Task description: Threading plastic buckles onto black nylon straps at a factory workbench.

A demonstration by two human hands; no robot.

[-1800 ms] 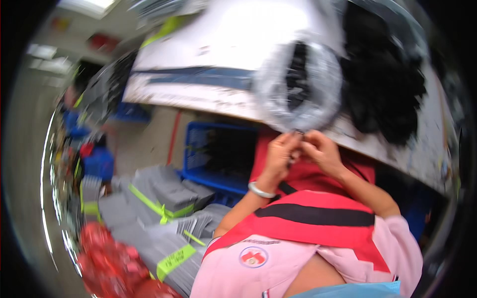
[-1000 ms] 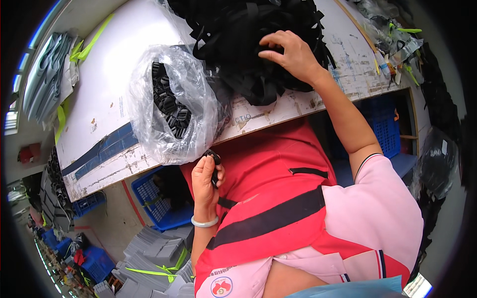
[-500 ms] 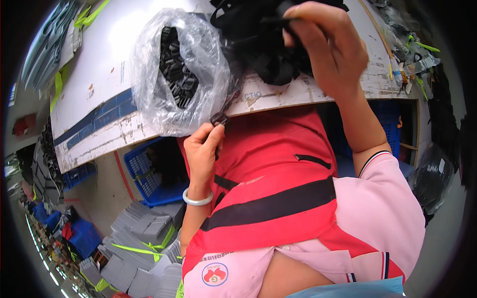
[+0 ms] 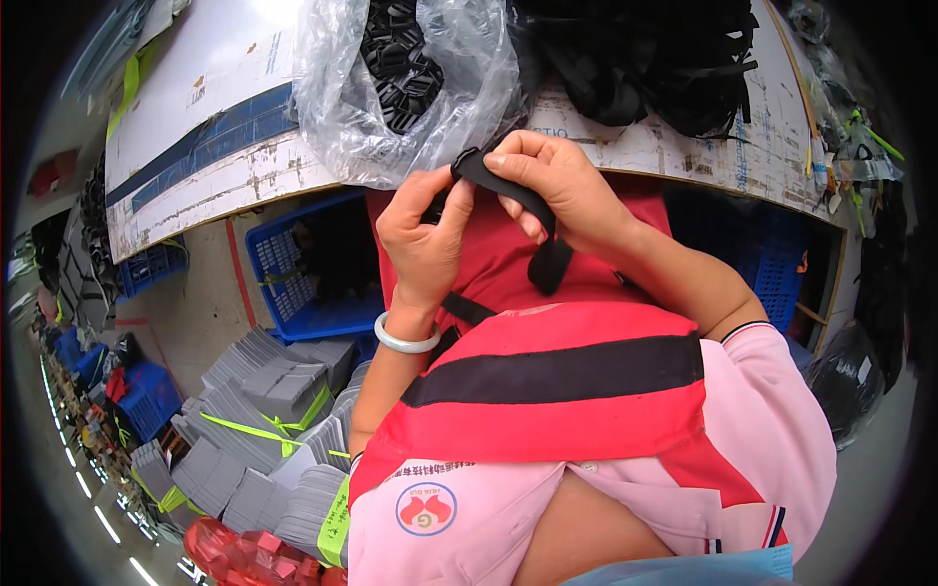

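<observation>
Right hand (image 4: 567, 186) has come in from over the strap heap, where it was half a second ago, to meet the left hand (image 4: 425, 234) just in front of the surface edge; a black strap (image 4: 522, 195) now runs between them.

Largest first: white surface (image 4: 215, 103), its front edge chipped and scuffed, a dark blue band along the left part; red apron (image 4: 547, 337) on the wearer, a broad black stripe across it; strap heap (image 4: 650, 59), black, on the surface at upper right, some ends hanging toward the front edge; clear plastic bag (image 4: 474, 83), open, left of the heap; black pieces (image 4: 399, 73) crowded in its mouth; blue crate (image 4: 271, 256) low down, left of the apron; grey stacks (image 4: 283, 376) beyond the left forearm, some tied with yellow-green ribbon (image 4: 254, 430).

Smaller: strap bends down below the right hand, its loose part (image 4: 550, 269) curled before the apron; right thumb and fingers pinch the strap near its upper end; pale bracelet (image 4: 406, 338) on the left wrist; left thumb and forefinger pinch a small black buckle (image 4: 465, 160) at the strap's upper end; whether the strap is threaded through, cannot tell.
</observation>
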